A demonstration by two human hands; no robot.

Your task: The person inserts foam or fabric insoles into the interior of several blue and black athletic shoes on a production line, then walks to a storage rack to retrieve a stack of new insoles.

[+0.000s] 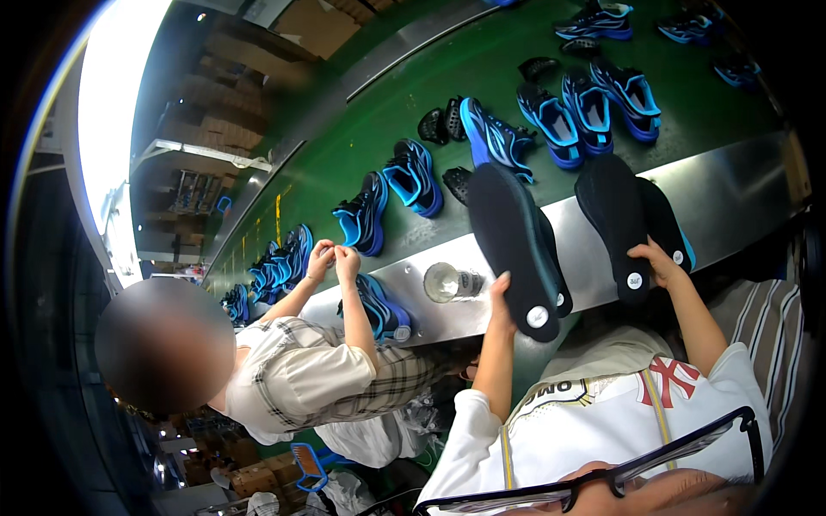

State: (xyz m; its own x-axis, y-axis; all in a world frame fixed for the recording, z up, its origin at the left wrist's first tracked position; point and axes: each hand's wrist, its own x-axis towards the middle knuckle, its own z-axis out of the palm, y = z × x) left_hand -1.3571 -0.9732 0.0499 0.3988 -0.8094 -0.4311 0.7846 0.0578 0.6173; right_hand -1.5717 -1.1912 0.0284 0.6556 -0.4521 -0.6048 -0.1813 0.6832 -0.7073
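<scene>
My left hand [501, 297] grips a pair of black insoles [514, 232] by the heel end, one lying partly behind the other. A round white sticker marks the heel. My right hand [661, 263] is closed round a second pair of black insoles [609, 215], also with white stickers and with a bit of blue edge showing on the rear one. Both pairs are held up over the metal edge [723, 189] of the green work surface. Just beyond them stand black-and-blue sneakers [551, 120], and a black perforated piece [458, 184] lies near the left pair.
A clear jar [443, 282] is on the metal edge to my left. Beside it a co-worker in a plaid apron [301, 370] works with both hands near another sneaker [381, 310]. More sneakers [413, 176] and black perforated pieces [433, 126] are spread along the green surface [379, 112].
</scene>
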